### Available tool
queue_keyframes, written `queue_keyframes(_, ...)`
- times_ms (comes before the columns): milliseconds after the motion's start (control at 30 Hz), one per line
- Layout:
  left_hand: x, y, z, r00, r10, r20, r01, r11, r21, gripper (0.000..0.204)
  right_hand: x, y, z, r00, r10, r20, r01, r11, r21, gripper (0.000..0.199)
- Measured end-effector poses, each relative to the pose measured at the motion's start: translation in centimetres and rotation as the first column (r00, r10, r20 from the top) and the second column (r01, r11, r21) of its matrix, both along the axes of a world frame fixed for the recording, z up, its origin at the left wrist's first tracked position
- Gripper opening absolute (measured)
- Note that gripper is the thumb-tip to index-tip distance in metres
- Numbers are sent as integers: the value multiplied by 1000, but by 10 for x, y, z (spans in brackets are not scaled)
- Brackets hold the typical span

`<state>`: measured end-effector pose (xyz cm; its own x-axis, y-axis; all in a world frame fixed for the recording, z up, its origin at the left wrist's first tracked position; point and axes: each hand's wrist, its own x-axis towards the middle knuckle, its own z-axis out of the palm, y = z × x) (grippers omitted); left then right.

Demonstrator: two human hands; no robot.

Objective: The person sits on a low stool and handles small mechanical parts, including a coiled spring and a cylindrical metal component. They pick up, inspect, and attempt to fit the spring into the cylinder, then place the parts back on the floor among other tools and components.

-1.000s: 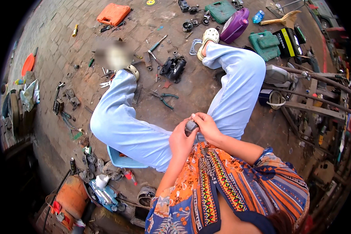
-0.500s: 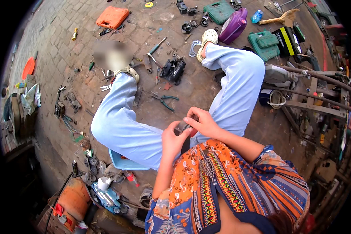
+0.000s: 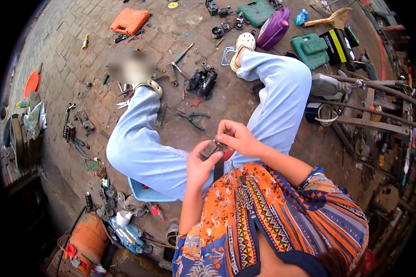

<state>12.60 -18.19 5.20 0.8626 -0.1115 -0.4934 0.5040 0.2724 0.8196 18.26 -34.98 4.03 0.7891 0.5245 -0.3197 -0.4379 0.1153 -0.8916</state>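
Close to my lap, a small dark metal part (image 3: 212, 148) sits between my two hands. My left hand (image 3: 199, 162) has its thumb and fingers closed around it from the left. From the right, my right hand (image 3: 239, 139) pinches at its upper side with thumb and bent forefinger. The part's exact kind cannot be made out, since the fingers cover much of it. Below the hands hangs a dark strap-like strip (image 3: 218, 169), and a bit of red shows beside it. On the ground just beyond lie teal-handled pliers (image 3: 195, 120).
A black machine housing (image 3: 202, 84) and a teal-handled tool (image 3: 184, 53) lie between my feet. Further off are an orange case (image 3: 129, 21), green cases (image 3: 310, 50) and a purple jug (image 3: 272, 28). A metal frame (image 3: 370, 121) stands right; a blue basin (image 3: 148, 192) is by my left thigh.
My right thumb and forefinger have shifted over the small part, and more of it shows now. My left hand has opened a little around it. The whole view has shifted slightly.
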Motion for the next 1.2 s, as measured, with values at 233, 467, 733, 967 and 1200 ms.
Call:
queue_keyframes(233,-2,-1,9,973,80,214,-64,995,-83,42,4,10,11,853,-35,-521,296,854,427,22)
queue_keyframes(467,-2,8,13,939,164,301,-185,982,40,43,9,-3,30,870,-57,-490,336,795,504,18)
queue_keyframes(733,2,8,14,924,43,379,-182,923,340,38,4,8,51,974,64,219,-25,984,-176,20)
queue_keyframes(967,2,6,17,922,45,384,-189,919,346,39,8,3,60,965,125,229,-65,966,-252,14)
queue_keyframes(1200,6,9,21,921,-47,386,-143,881,450,41,13,-5,57,942,302,149,-260,933,-247,11)
